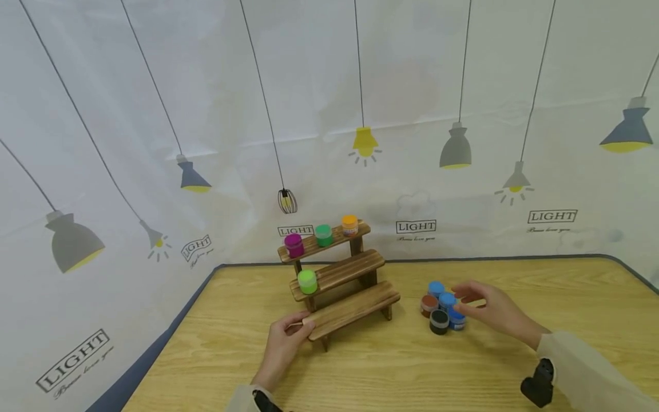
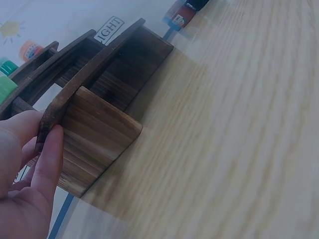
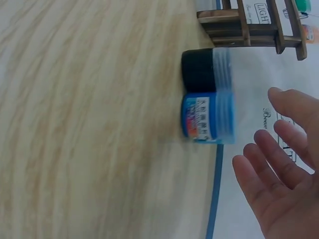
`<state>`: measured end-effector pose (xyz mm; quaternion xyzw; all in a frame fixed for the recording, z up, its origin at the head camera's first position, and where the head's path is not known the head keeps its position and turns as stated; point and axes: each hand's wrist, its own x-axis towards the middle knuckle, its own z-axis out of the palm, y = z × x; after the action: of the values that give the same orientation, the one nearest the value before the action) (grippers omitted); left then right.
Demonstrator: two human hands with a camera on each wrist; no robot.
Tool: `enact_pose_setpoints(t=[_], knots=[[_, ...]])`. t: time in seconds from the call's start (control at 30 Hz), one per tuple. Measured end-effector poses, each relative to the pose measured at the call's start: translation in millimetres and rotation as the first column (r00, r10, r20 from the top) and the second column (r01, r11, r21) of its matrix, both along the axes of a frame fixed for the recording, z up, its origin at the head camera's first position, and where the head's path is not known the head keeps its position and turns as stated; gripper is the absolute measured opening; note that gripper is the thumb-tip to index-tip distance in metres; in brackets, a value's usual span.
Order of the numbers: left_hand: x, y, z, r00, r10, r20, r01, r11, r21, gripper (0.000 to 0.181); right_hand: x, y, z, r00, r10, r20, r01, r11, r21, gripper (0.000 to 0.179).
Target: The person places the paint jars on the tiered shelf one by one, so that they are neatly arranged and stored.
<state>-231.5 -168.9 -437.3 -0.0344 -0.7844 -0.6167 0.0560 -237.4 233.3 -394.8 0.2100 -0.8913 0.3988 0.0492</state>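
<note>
A three-tier wooden stand (image 1: 355,309) stands on the table. My left hand (image 1: 286,337) pinches the left end of its lowest tier between thumb and fingers, as the left wrist view shows with the stand's plank edge (image 2: 75,84). On the top tier sit a purple jar (image 1: 294,245), a green jar (image 1: 324,235) and an orange jar (image 1: 350,225). A light green jar (image 1: 308,281) is at the left of the middle tier. My right hand (image 1: 491,309) hovers with loosely bent fingers beside a black jar (image 1: 439,322), a brown jar (image 1: 429,305) and blue jars (image 1: 447,300); nothing is in its grasp.
The jars by my right hand stand close together, right of the stand. Behind the wooden table (image 1: 370,377) hangs a pale sheet (image 1: 319,103) printed with lamps, close behind the stand.
</note>
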Motion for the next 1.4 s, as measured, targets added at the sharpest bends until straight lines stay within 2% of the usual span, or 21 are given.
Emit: enact_pose_setpoints(t=[0.37, 0.5, 0.7, 1.0, 1.4], knots=[[2.7, 1.0, 1.4, 1.000, -0.001, -0.014, 0.001, 1.000, 0.003, 0.035, -2.8, 8.9, -20.8, 0.994, -0.029, 0.103, 0.032, 0.999, -0.024, 0.042], [2.3, 1.2, 1.0, 1.000, 0.005, -0.016, -0.005, 1.000, 0.001, 0.035, -2.5, 6.6, -24.4, 0.995, -0.034, 0.094, 0.036, 0.999, -0.020, 0.040], [3.3, 1.1, 0.7, 1.000, 0.018, -0.021, -0.018, 1.000, -0.002, 0.036, -3.0, 4.1, -26.6, 0.994, -0.038, 0.106, 0.043, 0.998, -0.046, 0.035], [3.3, 2.1, 2.3, 1.000, 0.019, -0.009, -0.019, 1.000, 0.008, 0.034, 0.5, 4.3, -27.6, 0.980, -0.085, 0.180, 0.092, 0.995, -0.034, 0.042], [3.8, 2.1, 3.4, 1.000, 0.015, 0.002, -0.015, 1.000, 0.007, 0.035, -0.7, 10.3, -30.6, 0.978, -0.079, 0.191, 0.087, 0.996, -0.032, 0.043]])
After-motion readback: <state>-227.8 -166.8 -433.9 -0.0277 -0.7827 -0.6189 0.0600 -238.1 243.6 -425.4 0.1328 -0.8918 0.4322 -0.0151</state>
